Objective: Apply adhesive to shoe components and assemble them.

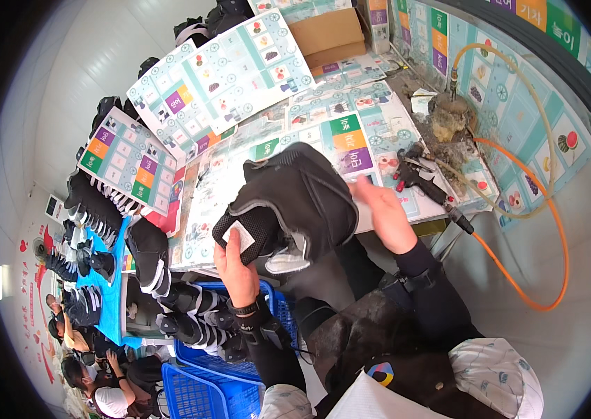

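Observation:
A black boot upper [302, 199] with grey trim and a mesh panel is held up over the table edge. My left hand [236, 269] grips its lower left side, thumb on a white patch [239, 236] stuck to the mesh. My right hand [382, 213] holds the upper's right side, fingers partly hidden behind it. Both wrists wear black sleeves, and a watch sits on the left one.
A spray gun [421, 174] lies on the printed-sheet-covered table [323, 126], joined to an orange hose [553, 230]. Blue crates [201, 391] at lower left hold more black uppers [190, 314]. Rows of uppers [93, 209] line the left. Other people sit far left.

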Motion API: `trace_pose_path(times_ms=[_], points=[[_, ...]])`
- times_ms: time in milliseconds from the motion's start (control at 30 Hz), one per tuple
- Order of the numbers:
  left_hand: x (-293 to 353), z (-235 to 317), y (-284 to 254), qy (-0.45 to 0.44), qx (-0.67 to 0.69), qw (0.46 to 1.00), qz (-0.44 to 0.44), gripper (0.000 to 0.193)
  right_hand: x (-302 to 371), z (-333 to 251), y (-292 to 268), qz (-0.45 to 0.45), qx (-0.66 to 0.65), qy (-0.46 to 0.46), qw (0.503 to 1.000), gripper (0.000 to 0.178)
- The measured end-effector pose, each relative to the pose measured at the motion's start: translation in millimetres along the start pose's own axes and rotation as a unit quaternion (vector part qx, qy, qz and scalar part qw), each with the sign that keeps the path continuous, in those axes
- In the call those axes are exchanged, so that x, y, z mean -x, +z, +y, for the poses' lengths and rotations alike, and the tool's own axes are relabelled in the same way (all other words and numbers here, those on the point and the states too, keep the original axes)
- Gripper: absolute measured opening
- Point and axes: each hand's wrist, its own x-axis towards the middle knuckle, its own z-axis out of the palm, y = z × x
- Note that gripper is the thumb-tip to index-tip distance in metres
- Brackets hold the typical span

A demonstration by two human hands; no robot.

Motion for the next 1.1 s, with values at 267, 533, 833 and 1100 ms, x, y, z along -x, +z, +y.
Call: trace_pose_path(times_ms=[267, 533, 833, 1100], points=[[5.7, 1.2, -16.1, 0.077, -0.196, 0.973, -0.100, 0.033, -13.8, -39.6, 6.2, 0.014, 0.327, -0.138, 0.935, 0.040], [8.1, 20.6, 3.6, -0.037, -0.095, 0.995, 0.009, 0.033, -14.6, -9.9, 4.9, 0.044, 0.092, -0.048, 0.994, 0.041], [2.1, 27.0, 16.8, -0.147, -0.014, 0.988, 0.049, 0.030, 37.1, 1.4, 17.6, 0.005, 0.205, -0.027, 0.978, 0.063], [-41.3, 59.7, 28.5, -0.107, -0.134, 0.982, -0.083, 0.043, 19.3, 4.8, -92.9, 0.173, 0.705, -0.042, 0.686, 0.071]])
